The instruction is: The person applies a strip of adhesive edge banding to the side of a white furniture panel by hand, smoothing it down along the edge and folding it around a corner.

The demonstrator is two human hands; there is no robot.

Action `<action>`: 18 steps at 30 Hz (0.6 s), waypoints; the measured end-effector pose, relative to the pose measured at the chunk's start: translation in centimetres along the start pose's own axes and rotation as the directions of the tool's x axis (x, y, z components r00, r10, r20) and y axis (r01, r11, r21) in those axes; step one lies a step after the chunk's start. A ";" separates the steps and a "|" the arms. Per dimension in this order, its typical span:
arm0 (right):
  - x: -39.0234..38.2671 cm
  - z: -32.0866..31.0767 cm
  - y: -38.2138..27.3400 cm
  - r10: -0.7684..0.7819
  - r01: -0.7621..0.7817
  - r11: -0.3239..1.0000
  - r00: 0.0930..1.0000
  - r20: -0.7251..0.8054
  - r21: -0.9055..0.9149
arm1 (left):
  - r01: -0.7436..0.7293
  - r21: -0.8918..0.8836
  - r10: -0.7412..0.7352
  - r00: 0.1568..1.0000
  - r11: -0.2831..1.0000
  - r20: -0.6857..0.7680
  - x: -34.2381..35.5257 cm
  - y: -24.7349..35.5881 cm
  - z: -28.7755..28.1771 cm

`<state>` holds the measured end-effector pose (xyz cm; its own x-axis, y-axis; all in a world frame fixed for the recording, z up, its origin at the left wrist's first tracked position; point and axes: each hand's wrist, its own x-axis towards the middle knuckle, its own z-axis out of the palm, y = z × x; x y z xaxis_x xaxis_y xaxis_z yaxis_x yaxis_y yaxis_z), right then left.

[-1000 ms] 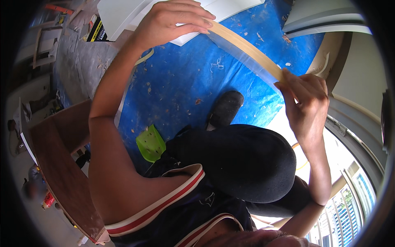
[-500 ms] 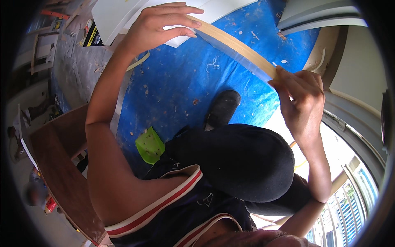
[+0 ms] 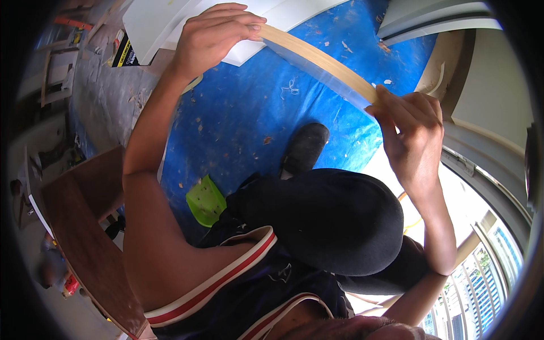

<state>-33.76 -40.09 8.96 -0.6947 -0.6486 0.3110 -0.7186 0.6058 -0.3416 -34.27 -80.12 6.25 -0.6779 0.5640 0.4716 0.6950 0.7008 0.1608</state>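
A long, thin tan strip of wood edging (image 3: pixel 317 56) stretches between both hands above a blue floor sheet (image 3: pixel 238 113). My left hand (image 3: pixel 218 31) pinches its upper left end, close to a white board (image 3: pixel 164 20). My right hand (image 3: pixel 411 130) grips the strip's lower right end with fingers curled around it. The strip bows slightly upward between the two hands. My raised knee in black cloth (image 3: pixel 334 221) and a black shoe (image 3: pixel 303 150) lie below the strip.
A green plastic piece (image 3: pixel 207 199) lies on the blue sheet by my leg. A dark brown wooden panel (image 3: pixel 85 238) stands at the left. A white door frame (image 3: pixel 481 153) and a railing run along the right. Tools and boxes sit at the upper left.
Both hands have kept hold of the strip. The left hand has shifted slightly up and left, and the right hand has turned a little on its end.
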 end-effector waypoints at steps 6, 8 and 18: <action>-0.9 1.0 0.2 -0.056 0.047 0.991 0.996 -0.068 -0.129 | 0.042 0.208 -0.065 0.992 0.977 0.104 2.7 4.7 -0.7; -1.1 1.5 0.1 -0.092 0.075 0.983 0.991 -0.100 -0.168 | 0.038 0.118 -0.054 0.990 0.992 0.130 3.8 8.2 1.0; -5.8 -5.2 4.8 -0.043 -0.017 0.961 0.977 -0.209 -0.277 | -0.051 0.014 0.051 0.999 0.999 0.005 7.4 11.1 6.4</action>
<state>-33.33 -31.05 10.18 -0.6543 -0.5634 0.5044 -0.6879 0.7204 -0.0878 -33.06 -65.37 6.01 -0.6427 0.6013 0.4748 0.7254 0.6770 0.1245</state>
